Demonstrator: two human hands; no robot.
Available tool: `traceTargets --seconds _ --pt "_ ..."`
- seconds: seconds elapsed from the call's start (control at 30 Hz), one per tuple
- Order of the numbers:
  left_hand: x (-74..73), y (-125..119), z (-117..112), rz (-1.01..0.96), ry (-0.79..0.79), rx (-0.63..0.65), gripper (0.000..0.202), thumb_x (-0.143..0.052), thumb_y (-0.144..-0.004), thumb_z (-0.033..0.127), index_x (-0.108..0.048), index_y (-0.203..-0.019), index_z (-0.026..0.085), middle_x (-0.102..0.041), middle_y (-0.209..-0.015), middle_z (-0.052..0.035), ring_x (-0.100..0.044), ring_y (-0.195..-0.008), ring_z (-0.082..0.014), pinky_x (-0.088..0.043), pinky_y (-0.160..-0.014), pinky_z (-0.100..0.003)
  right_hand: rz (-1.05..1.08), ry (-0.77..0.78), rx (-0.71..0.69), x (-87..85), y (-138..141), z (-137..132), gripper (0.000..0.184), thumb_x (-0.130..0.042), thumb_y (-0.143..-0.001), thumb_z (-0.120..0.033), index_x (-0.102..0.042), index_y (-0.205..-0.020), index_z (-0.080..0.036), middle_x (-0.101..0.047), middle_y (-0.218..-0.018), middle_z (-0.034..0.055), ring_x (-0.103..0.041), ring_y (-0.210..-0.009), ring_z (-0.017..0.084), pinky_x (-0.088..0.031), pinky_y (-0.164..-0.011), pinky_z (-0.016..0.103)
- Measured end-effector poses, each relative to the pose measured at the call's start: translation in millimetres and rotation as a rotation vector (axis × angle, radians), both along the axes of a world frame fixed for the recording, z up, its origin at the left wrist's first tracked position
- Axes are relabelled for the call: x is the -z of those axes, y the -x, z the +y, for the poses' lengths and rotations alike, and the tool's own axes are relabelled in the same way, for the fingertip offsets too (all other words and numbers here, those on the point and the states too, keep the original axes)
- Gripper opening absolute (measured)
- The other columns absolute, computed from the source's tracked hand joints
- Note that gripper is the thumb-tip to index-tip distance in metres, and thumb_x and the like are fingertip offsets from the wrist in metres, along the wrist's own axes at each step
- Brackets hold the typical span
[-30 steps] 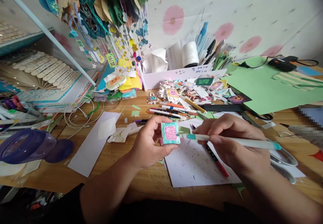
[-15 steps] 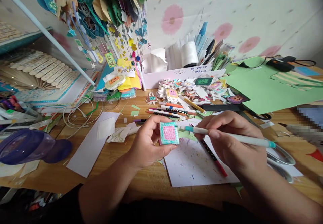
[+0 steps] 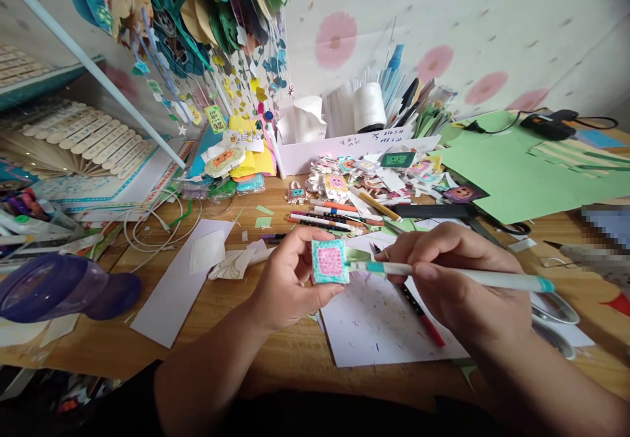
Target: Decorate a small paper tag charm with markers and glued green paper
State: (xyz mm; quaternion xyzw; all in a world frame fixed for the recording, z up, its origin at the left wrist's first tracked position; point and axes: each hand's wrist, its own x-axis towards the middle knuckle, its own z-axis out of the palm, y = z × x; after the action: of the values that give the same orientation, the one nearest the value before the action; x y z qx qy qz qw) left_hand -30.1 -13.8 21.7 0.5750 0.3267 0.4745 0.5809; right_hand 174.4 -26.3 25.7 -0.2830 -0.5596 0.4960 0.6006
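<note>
My left hand (image 3: 288, 279) pinches a small square paper piece (image 3: 329, 261), pink in the middle with a teal border, above the wooden desk. My right hand (image 3: 457, 279) grips a white marker with teal bands (image 3: 472, 277), its tip touching the right edge of the square. A second pen with black and red parts (image 3: 423, 315) lies under my right hand on a white sheet (image 3: 374, 322) speckled with ink marks.
A row of pens (image 3: 335, 217) and a pile of small decorated cutouts (image 3: 384, 174) lie behind my hands. A white box (image 3: 344, 145) holds thread and tools. Green paper (image 3: 516, 174) sits right, scissors (image 3: 556, 312) near right, a purple bottle (image 3: 59, 286) left.
The marker tip shifted slightly down along the right edge of the square, and my right hand moved a little with it. My left hand holds the piece nearly still.
</note>
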Motion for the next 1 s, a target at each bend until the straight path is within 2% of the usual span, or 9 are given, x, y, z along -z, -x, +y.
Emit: traceTargets --seconds 0.1,0.23,0.37,0.5,0.73,1.0 --pt "-0.3 0.1 -0.3 -0.015 -0.007 0.007 0.045 -0.075 -0.062 0.012 -0.052 -0.099 0.023 -0.055 -0.081 0.0027 -0.051 -0.066 -0.0078 -0.043 -0.059 -0.018 0.001 0.001 0.07 -0.3 -0.1 0.8 0.003 -0.067 -0.082 -0.022 -0.065 -0.08 -0.022 -0.067 -0.073 0.0023 -0.062 -0.068 0.018 -0.047 -0.062 0.033" --pt "-0.7 0.0 -0.7 -0.008 0.014 0.0 0.045 -0.075 -0.062 0.012 -0.052 -0.1 0.023 -0.056 -0.081 0.0025 -0.052 -0.065 -0.0083 -0.044 -0.06 -0.019 0.024 0.028 0.005 -1.0 -0.3 1.0 0.006 -0.068 -0.081 -0.023 -0.065 -0.076 -0.023 -0.066 -0.066 0.0014 -0.061 -0.067 0.02 -0.048 -0.065 0.036" --pt "-1.4 -0.1 -0.8 0.003 0.014 -0.021 0.045 -0.075 -0.062 0.014 -0.053 -0.099 0.023 -0.056 -0.081 0.0015 -0.052 -0.066 -0.0096 -0.045 -0.06 -0.021 0.01 0.027 0.069 -0.7 0.2 0.9 0.004 -0.068 -0.081 -0.024 -0.065 -0.079 -0.023 -0.067 -0.071 0.0023 -0.061 -0.066 0.019 -0.047 -0.062 0.034" --pt "-1.2 -0.1 -0.6 0.004 0.031 -0.03 0.045 -0.075 -0.062 0.013 -0.053 -0.099 0.023 -0.057 -0.083 0.0013 -0.053 -0.067 -0.0095 -0.045 -0.062 -0.021 0.023 0.027 -0.009 -0.2 -0.1 0.2 0.006 -0.068 -0.081 -0.023 -0.065 -0.077 -0.023 -0.065 -0.065 0.0012 -0.061 -0.067 0.019 -0.048 -0.065 0.035" --pt "0.7 0.5 0.0 -0.004 0.025 -0.036 0.047 -0.076 -0.061 0.013 -0.053 -0.1 0.023 -0.058 -0.083 0.0013 -0.054 -0.069 -0.0099 -0.046 -0.062 -0.021 0.029 0.017 -0.015 -0.7 1.5 -1.5 0.006 -0.068 -0.081 -0.024 -0.065 -0.077 -0.023 -0.065 -0.064 0.0012 -0.06 -0.068 0.019 -0.049 -0.069 0.038" --pt "1.2 0.6 0.1 -0.016 0.011 -0.03 0.046 -0.076 -0.063 0.013 -0.053 -0.101 0.023 -0.058 -0.083 0.0014 -0.054 -0.069 -0.0098 -0.047 -0.063 -0.021 0.006 0.029 -0.029 0.2 1.3 -1.9 0.006 -0.067 -0.082 -0.025 -0.063 -0.077 -0.023 -0.065 -0.067 0.0023 -0.06 -0.068 0.02 -0.049 -0.066 0.038"
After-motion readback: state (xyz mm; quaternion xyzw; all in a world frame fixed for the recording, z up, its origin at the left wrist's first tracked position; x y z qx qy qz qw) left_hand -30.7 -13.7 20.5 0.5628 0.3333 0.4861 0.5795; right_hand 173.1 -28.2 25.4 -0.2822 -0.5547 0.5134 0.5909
